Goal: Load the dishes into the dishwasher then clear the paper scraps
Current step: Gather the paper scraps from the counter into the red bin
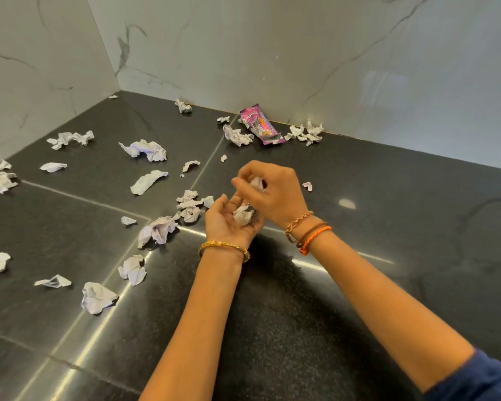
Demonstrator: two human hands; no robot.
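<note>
Several crumpled white paper scraps (145, 149) lie scattered over the black granite counter (301, 314). My left hand (229, 224) is held palm up over the middle of the counter, cupping a crumpled paper scrap (242, 215). My right hand (269, 189) hovers just above it, fingers pinched around another small white scrap (257, 183). A pile of scraps (190, 205) sits just left of my hands. One tiny scrap (307, 185) lies to the right of my right hand.
A purple snack wrapper (260, 124) lies against the marble back wall (301, 53), with more scraps on both sides of it. A marble side wall (35, 68) closes the counter's left corner. No dishes or dishwasher are in view.
</note>
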